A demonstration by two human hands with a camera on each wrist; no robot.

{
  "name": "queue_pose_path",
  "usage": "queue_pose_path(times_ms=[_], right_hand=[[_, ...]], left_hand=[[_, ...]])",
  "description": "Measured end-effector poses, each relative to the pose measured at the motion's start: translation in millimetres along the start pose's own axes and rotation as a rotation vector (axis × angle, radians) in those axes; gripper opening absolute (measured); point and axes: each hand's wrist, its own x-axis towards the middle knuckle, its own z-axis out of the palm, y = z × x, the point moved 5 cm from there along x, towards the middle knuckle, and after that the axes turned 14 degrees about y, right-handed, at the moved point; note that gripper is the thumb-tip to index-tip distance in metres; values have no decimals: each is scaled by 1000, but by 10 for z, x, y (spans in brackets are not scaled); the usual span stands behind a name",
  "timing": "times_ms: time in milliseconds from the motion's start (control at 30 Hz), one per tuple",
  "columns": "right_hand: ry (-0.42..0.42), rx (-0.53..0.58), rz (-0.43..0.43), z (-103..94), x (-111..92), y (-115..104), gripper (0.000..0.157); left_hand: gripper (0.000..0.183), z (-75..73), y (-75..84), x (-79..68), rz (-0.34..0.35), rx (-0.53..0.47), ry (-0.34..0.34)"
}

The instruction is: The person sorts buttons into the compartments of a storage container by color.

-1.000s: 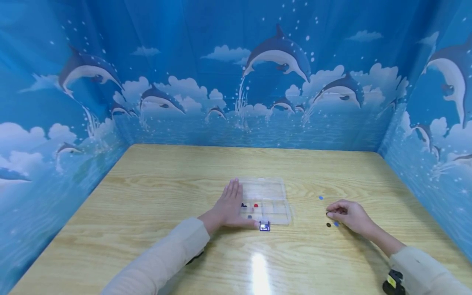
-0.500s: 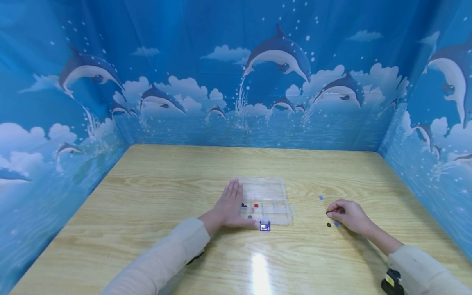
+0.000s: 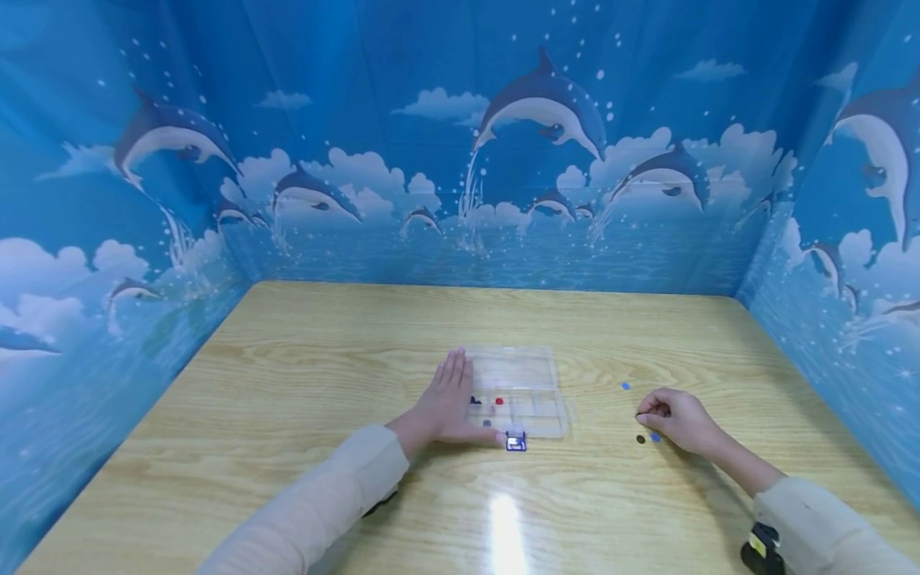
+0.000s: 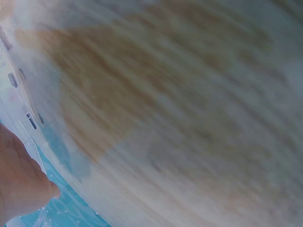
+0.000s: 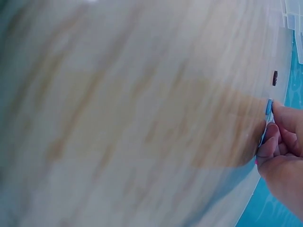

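Observation:
A clear plastic compartment box (image 3: 513, 369) lies with its lid folded back on the table. My left hand (image 3: 447, 403) rests flat along its left side, fingers straight and thumb stretched along the front edge beside a purple-blue piece (image 3: 516, 442). Inside the compartments sit a red button (image 3: 499, 402), a grey one (image 3: 486, 423) and dark ones (image 3: 475, 400) partly behind the hand. Over at the right, my right hand (image 3: 676, 417) pinches a small dark button (image 3: 638, 414) between thumb and fingertips, mostly hidden by them. A black button (image 3: 640, 439) and a blue button (image 3: 656, 438) lie just below it.
Another blue button (image 3: 625, 386) lies farther back, left of the right hand. The wooden table (image 3: 345, 335) is bounded at the back and sides by a blue dolphin-print curtain (image 3: 460, 239).
Hardly anything differs. The right wrist has shifted slightly leftward while its fingertips keep pinching the dark button; the left hand and box stay in place.

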Motion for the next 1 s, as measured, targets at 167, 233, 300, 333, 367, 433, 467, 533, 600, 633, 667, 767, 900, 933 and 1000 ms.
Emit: queue_pose_path(times_ms=[167, 233, 300, 333, 367, 433, 467, 533, 600, 633, 667, 767, 900, 933, 1000], right_hand=[[0, -3, 34, -11, -9, -4, 6], [-3, -9, 51, -16, -9, 2, 6], [-3, -15, 72, -19, -6, 17, 7], [-4, -19, 80, -20, -5, 23, 7], [-2, -24, 86, -21, -1, 31, 7], [1, -33, 95, -22, 4, 44, 7], [3, -39, 101, -23, 6, 48, 7], [5, -44, 105, -31, 8, 51, 9], [6, -48, 109, -43, 8, 50, 11], [8, -49, 111, -48, 9, 49, 11], [10, -50, 112, -52, 10, 48, 12], [14, -56, 115, -62, 13, 40, 12], [24, -55, 124, -65, 18, 30, 13], [26, -53, 126, -62, 20, 29, 13], [28, -46, 133, -57, 21, 23, 12]], left_hand=[[129, -10, 7, -10, 0, -8, 3], [129, -13, 8, -10, 1, -11, 5], [129, -16, 8, -11, 1, -17, 6], [128, -15, 8, -11, 1, -18, 6], [128, -15, 8, -9, 1, -19, 6], [128, -13, 8, -9, 1, -16, 5], [128, -14, 9, -8, 0, -15, 5], [128, -16, 10, -7, -2, -13, 4], [128, -19, 11, -6, -1, -14, 6], [128, -21, 11, -5, -1, -15, 7], [128, -23, 12, -6, 0, -15, 8], [128, -20, 11, -5, 2, -15, 8], [128, -12, 10, -2, 1, -9, 2], [128, -11, 11, -2, 3, -9, 4], [128, -9, 10, -1, 3, -7, 4]])
